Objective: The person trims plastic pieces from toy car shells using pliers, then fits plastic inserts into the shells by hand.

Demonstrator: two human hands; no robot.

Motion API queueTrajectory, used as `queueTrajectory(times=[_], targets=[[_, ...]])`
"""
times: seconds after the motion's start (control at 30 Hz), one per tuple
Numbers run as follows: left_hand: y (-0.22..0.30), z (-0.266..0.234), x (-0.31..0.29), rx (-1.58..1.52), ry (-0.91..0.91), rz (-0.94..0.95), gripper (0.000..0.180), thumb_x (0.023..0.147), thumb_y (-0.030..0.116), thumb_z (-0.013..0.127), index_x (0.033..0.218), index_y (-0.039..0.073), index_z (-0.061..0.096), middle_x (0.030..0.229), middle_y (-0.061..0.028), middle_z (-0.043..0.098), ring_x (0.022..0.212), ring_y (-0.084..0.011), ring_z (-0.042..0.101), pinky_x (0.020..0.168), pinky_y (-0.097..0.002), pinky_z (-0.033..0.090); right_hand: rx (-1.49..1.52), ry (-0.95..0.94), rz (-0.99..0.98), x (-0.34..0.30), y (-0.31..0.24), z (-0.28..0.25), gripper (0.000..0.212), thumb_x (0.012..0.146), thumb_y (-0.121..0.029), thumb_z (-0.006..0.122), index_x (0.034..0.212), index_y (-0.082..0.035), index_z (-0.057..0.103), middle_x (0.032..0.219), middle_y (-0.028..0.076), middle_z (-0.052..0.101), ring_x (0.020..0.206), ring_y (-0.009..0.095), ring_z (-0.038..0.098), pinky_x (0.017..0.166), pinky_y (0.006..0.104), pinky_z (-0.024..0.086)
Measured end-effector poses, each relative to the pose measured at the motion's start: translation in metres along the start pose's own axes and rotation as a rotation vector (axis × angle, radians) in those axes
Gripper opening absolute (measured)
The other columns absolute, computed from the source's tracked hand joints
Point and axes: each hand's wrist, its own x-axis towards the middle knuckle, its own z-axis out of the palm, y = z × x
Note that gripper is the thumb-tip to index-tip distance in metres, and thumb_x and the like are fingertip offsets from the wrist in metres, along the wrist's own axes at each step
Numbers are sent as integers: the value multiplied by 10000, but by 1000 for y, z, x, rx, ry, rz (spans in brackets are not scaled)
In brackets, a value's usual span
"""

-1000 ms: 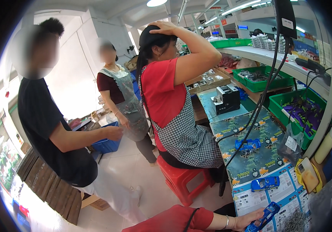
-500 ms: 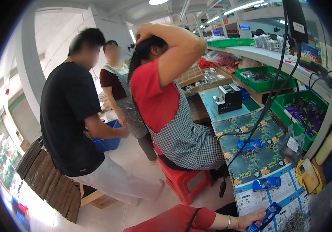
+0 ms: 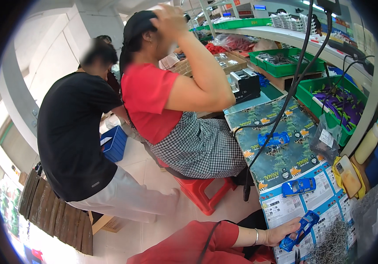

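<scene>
blue toy car body [image 3: 303, 227] in the left hand [image 3: 282, 233]

In a red shirt [image 3: 153, 103], seated at the surface [image 3: 277, 163], lowers an elbow [image 3: 225, 100] lifted high a second ago, bringing the raised hand [image 3: 171, 20] from the top of the dark cap [image 3: 137, 26] round to its front. In a black T-shirt [image 3: 76, 132], after standing farther left, leans in with back turned, exposing more of the blue bin [image 3: 115, 144]. In a maroon top [image 3: 113, 81], slips almost wholly from sight. Tilted lower, now takes in more of the metal tangle [image 3: 332, 244] and, at the lower edge, dark tool tips [image 3: 297, 256] just below the blue car body [image 3: 303, 228] in the left hand [image 3: 280, 233].
</scene>
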Motion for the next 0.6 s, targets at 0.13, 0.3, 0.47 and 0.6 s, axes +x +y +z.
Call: queueTrajectory(times=[0.13,0.3,0.47,0.6], targets=[[-6,-7,1,16,-30,18,573,908,430,434,1346,122,233,876,-38,445,727,-85,447,685,-270,482,3,-3,-13,2,-4,-4,342,835,-177,547,1136,-16,523,1046,210,549,921,401,513,797,483,401],[-3,-4,0,50,-3,18,575,909,428,432,1349,115,236,907,-39,454,717,-78,423,690,-264,471,-2,4,-17,2,-4,-3,334,831,-170,545,1130,-22,526,1052,209,548,930,404,512,798,485,401],[-6,-10,1,86,-28,51,594,899,447,447,1338,101,248,908,-30,447,729,-72,419,682,-257,469,51,5,-15,2,-4,-2,339,825,-166,535,1134,-29,526,1055,212,543,946,406,508,803,489,400],[-2,-6,0,41,-35,25,607,888,461,461,1334,104,255,898,-24,440,727,-73,421,668,-248,468,22,1,-1,0,-4,-1,353,822,-179,530,1139,-27,521,1060,217,538,952,410,504,800,493,400]])
